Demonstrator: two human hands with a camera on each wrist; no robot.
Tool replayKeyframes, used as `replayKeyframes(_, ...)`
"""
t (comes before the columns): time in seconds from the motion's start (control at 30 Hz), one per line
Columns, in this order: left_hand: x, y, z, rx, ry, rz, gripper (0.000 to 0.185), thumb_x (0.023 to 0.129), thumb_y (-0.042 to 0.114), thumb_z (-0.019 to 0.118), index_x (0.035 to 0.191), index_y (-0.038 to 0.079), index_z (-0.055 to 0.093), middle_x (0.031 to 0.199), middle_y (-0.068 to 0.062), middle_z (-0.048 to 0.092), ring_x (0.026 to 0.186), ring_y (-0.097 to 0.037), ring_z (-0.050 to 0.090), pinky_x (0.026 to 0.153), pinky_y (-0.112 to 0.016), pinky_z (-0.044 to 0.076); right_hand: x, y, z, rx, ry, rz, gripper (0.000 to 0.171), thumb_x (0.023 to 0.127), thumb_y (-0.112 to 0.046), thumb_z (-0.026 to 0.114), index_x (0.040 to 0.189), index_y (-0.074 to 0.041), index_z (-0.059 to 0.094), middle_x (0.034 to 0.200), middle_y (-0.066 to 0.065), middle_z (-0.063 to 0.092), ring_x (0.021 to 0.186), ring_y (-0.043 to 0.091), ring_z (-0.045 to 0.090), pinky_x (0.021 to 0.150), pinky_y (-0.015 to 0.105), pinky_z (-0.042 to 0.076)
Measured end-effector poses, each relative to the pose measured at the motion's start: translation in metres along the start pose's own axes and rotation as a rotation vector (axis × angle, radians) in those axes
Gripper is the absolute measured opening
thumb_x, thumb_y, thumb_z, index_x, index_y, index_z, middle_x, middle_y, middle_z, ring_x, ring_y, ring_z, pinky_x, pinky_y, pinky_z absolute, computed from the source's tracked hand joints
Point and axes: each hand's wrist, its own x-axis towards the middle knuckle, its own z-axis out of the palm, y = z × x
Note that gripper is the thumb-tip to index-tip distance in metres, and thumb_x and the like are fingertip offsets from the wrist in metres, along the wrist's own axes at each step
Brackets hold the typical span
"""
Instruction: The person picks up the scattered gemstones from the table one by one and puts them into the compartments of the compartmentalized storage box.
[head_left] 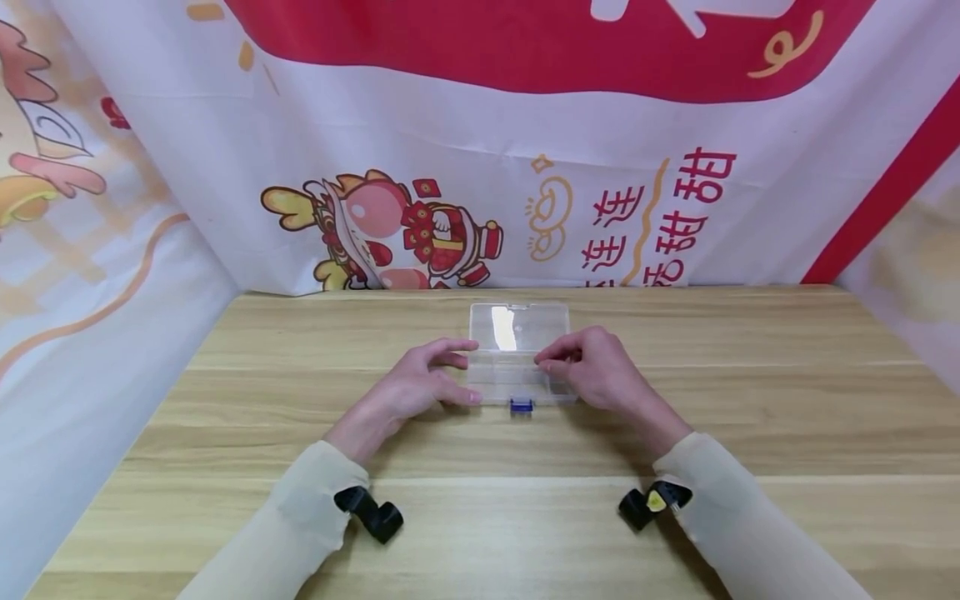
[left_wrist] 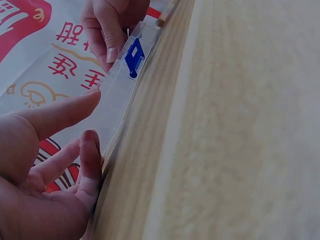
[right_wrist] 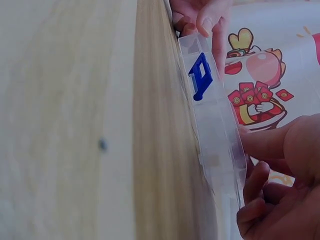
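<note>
A clear plastic compartment box (head_left: pixel 495 392) lies on the table with its transparent lid (head_left: pixel 540 321) tipped back and a blue latch (head_left: pixel 521 406) at its front. At the box's left end rests my left hand (head_left: pixel 420 383); its thumb and fingers are spread and fairly straight, with the tips touching the edge. My right hand (head_left: pixel 596 367) reaches over the right part of the box. Its thumb and forefinger come together inside, pinching what looks like a thin clear divider (head_left: pixel 517 364); the piece is mostly hidden. In the right wrist view the blue latch (right_wrist: pixel 201 77) hangs on the front wall.
The wooden table (head_left: pixel 787 417) spreads around the box. A printed cloth (head_left: pixel 420 125) hangs behind the table's far edge, with more cloth at the sides. Black wrist-camera mounts (head_left: pixel 371 514) sit on both sleeves.
</note>
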Motion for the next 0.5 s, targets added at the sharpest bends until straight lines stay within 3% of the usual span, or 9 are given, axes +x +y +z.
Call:
replayKeyframes(0.3, 0.001, 0.0, 0.001, 0.01, 0.014, 0.006, 0.071, 0.084, 0.018, 0.092, 0.145, 0.034, 0.061, 0.147, -0.006, 0.057, 0.107, -0.026, 0.064, 0.089, -0.032, 0.053, -0.001, 0.004, -0.01, 0.054, 0.002, 0.004, 0.016, 0.102, -0.017, 0.072, 0.114, -0.018, 0.083, 0.113, 0.005, 0.076, 0.096, 0.024, 0.059, 0.078, 0.032, 0.05)
replayKeyframes(0.5, 0.001, 0.0, 0.003, 0.027, 0.03, 0.013, 0.07, 0.084, 0.021, 0.092, 0.145, 0.034, 0.061, 0.145, -0.006, 0.058, 0.107, -0.026, 0.064, 0.089, -0.031, 0.053, -0.003, 0.019, -0.029, 0.13, 0.013, -0.007, 0.019, 0.105, -0.017, 0.068, 0.119, -0.018, 0.08, 0.117, 0.007, 0.074, 0.093, 0.025, 0.057, 0.067, 0.028, 0.049)
